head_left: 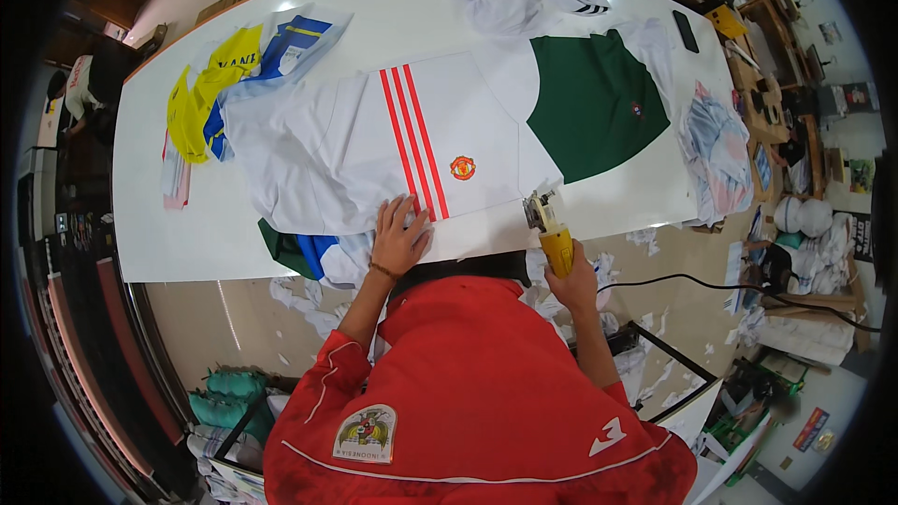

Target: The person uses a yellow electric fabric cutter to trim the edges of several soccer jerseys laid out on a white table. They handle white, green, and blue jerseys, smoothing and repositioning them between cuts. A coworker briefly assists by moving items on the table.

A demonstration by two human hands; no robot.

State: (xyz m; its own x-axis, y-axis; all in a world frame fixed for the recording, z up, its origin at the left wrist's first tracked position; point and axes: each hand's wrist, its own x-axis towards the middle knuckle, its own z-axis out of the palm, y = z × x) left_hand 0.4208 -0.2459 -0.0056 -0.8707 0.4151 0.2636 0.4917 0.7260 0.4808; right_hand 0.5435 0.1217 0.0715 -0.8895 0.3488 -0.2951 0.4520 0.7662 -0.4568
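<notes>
Across the white counter [168, 234] lay a red-striped white fabric panel [472, 122]. The left hand [400, 238] rested on its near edge, palm down, fingers slightly spread, gripping nothing, most of the panel stretching beyond. The right hand [573, 282] was wrapped round a yellow cutting tool [556, 245], whose metal head [538, 212] stood close by the panel's near right corner.

black phone [686, 31], upper right | teal bundles [223, 411], lower left | co-worker [80, 89] in white, far left
</notes>
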